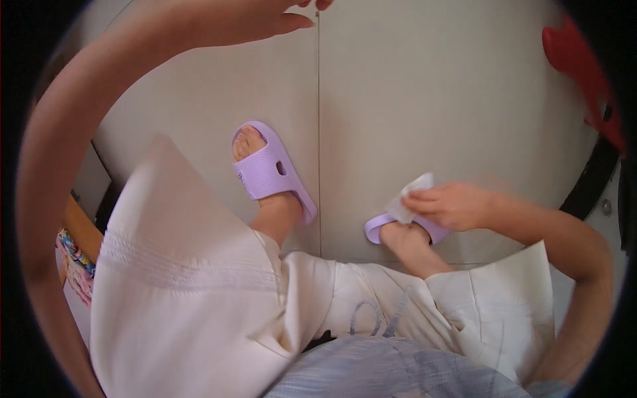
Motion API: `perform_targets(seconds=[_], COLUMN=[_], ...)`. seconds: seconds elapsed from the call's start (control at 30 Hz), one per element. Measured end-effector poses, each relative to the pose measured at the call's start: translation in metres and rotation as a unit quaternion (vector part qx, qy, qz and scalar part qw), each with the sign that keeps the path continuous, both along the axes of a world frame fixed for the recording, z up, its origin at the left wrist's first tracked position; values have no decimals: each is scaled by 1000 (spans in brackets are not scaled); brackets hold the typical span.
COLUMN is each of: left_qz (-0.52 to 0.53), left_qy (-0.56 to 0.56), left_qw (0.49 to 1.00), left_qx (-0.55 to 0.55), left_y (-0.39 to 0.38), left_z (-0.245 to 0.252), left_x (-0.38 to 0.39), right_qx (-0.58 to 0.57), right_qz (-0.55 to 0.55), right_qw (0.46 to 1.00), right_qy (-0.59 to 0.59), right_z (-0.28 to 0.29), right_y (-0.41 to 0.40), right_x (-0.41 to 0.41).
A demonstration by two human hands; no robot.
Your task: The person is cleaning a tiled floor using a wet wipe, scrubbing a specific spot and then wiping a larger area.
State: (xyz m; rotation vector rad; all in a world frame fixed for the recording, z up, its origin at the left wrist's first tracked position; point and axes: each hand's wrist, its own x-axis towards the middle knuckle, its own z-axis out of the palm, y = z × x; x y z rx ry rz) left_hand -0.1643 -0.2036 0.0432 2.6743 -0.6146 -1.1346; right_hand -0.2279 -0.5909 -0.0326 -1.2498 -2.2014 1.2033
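Observation:
My right hand point(445, 205) grips a folded white tissue or thin cloth point(407, 203) between thumb and fingers. It hovers over my right foot, which wears a lavender slide slipper point(376, 230); whether the tissue touches the slipper cannot be told. Stretched across the top of the view, my left hand point(291, 15) is partly cut off by the frame's edge. Its thumb and some fingertips show, but what it may hold is hidden. Farther left, my other foot wears a matching lavender slipper point(264, 176), flat on the floor.
Pale floor tiles point(448, 99) meet at a dark seam between my feet. A red plastic object point(577, 59) stands at the upper right, near a black curved edge point(589, 174). At left are a wooden piece point(82, 226) and patterned fabric point(74, 268). White shorts point(189, 318) cover my lap.

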Motion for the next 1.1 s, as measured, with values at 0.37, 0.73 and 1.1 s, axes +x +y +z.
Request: perform_targets(seconds=[0.37, 0.73, 1.1], left_qz=[-5, 43, 98], left_qy=[-34, -18, -105], left_qw=[998, 998, 988], left_qx=[-49, -38, -57], left_y=[12, 6, 39], left_z=[-26, -12, -9], left_x=[-32, -37, -71], right_qx=[89, 115, 25], right_qz=[-231, -36, -344], right_qw=[967, 992, 939], right_qy=[-62, 32, 10], right_z=[-65, -87, -58], right_y=[95, 67, 85], right_x=[-22, -180, -13])
